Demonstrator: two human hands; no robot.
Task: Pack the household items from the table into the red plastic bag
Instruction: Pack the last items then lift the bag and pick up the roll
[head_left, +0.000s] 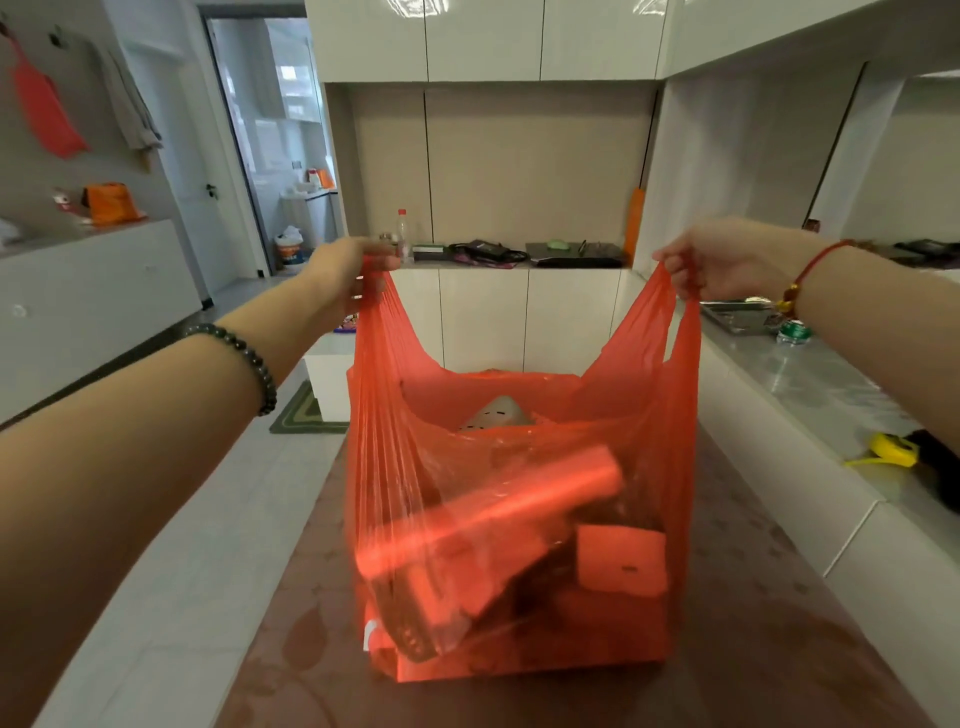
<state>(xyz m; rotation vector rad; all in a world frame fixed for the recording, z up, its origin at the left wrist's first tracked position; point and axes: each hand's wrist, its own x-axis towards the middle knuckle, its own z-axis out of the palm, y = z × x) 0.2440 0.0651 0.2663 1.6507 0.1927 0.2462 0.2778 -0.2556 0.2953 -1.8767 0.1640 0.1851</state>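
1. Here we see the brown table (753, 597) running away from us, and everything below is placed against it.
2. The red plastic bag (519, 545) stands upright on the middle of the table, its base touching the tabletop and its two handles stretched upward and apart.
3. Our left hand (345, 273) is above the table's left side, fingers pinched tight around the bag's left handle; a dark bead bracelet (244, 358) circles that wrist.
4. Our right hand (711, 265) is above the table's right side, fingers closed around the right handle; a red cord bracelet (815, 265) sits on that wrist.
5. Inside the bag, over the table's centre, a long roll (493, 509) lies tilted, with a small boxy item (621, 566) to its right and a pale rounded object (498, 413) near the mouth; through the plastic we cannot tell what they are.
6. Off the table's right edge, a yellow tape measure (891, 449) lies on the grey counter (831, 395).
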